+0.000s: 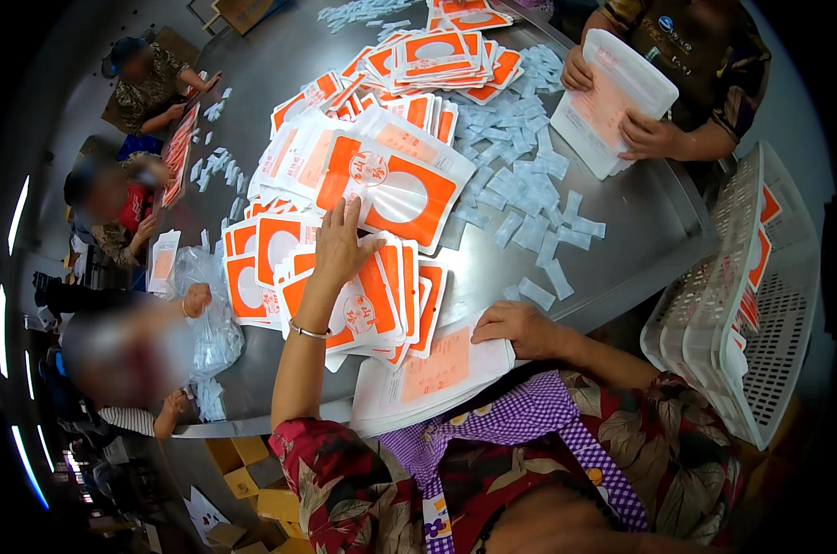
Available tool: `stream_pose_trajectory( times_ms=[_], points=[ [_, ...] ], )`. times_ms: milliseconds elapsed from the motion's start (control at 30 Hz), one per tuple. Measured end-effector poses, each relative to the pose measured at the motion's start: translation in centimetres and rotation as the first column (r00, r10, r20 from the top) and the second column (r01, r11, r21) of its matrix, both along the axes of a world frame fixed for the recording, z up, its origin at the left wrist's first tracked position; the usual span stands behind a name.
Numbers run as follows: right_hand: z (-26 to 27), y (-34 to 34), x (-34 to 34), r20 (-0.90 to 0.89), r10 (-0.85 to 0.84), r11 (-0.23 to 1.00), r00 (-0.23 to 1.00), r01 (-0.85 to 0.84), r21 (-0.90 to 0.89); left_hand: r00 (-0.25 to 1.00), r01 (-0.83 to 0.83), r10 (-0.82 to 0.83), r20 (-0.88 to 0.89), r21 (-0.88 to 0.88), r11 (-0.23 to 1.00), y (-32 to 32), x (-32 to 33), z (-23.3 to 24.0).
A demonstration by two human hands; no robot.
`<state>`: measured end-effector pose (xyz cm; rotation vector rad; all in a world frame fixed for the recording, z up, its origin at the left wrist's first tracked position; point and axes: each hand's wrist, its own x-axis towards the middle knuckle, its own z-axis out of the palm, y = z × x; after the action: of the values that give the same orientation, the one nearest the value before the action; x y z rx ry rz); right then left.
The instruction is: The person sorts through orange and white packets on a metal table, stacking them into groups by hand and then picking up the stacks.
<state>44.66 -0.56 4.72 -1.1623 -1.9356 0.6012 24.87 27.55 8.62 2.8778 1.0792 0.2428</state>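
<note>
My left hand (341, 242) reaches over a heap of flat orange-and-white pouches, its fingers spread on the lower edge of a large orange pouch (391, 187) with an oval window. More orange pouches (363, 308) lie fanned beneath its palm and wrist. At the table's near edge my right hand (519, 329) grips the right corner of a stack of pouches (436, 374), white printed backs up, against my body. Small pale-blue sachets (529, 187) are strewn on the metal table (598, 291) beyond my right hand.
Across the corner a person's hands (612, 104) hold another pouch stack. A white perforated plastic basket (737, 298) with pouches stands at the right. Left, a clear plastic bag (214, 332) holds sachets beside another person; more people sit along the far left side. Cardboard boxes (276, 502) lie below.
</note>
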Motion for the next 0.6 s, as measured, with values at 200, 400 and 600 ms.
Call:
stream_pose_trajectory(
  times_ms=[200,400,600],
  points=[
    [-0.3,-0.1,0.2,-0.028,0.002,1.000,1.000,-0.002,-0.005,0.990,-0.087,0.085,-0.114,-0.016,0.996,-1.1,0.0,-4.1],
    [-0.6,-0.3,0.2,-0.020,0.013,1.000,1.000,-0.013,-0.012,0.980,-0.157,0.157,-0.118,0.012,0.988,0.4,-0.7,-4.5],
    [-0.2,-0.5,0.0,0.046,0.002,1.000,0.999,-0.002,0.001,0.970,-0.222,0.228,0.091,-0.069,0.973,1.7,-2.7,-4.2]
  ],
)
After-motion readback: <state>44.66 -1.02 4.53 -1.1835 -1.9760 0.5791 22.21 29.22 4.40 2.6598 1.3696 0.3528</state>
